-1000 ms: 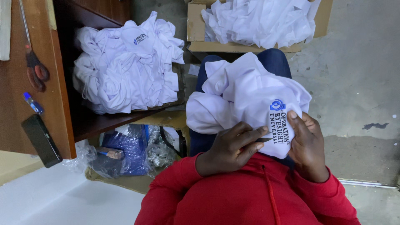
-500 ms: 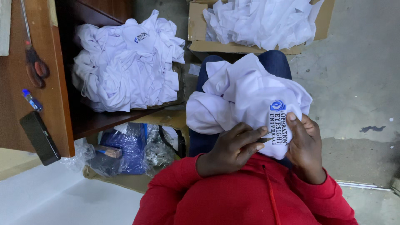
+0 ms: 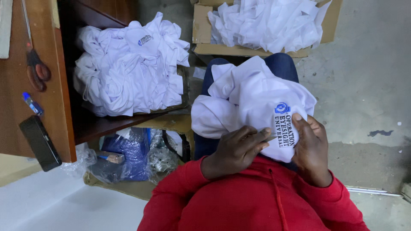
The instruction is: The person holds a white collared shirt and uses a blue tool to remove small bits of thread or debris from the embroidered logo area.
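Concrete floor [image 3: 364,85] all round, with a wooden desk [image 3: 25,85] off to the person's left and a cardboard box [image 3: 201,25] of white garments past their knees. On the lap sits a bunched white garment [image 3: 248,98] with a blue printed emblem and lettering near its close edge. Both hands work that same edge. The left hand [image 3: 233,149] is curled shut, pinching what looks like a thin metal tool, too small to tell what kind, its tip just beside the lettering. The right hand [image 3: 310,147] clamps the cloth from the other side, thumb flat on the print. So the print lies between the two hands, its lines running away from the body, and the right hand is the one touching it. Another heap of white garments [image 3: 128,68] fills the shelf under the desk; scissors [image 3: 36,64] and a dark phone [image 3: 40,143] lie on the desk's edge.
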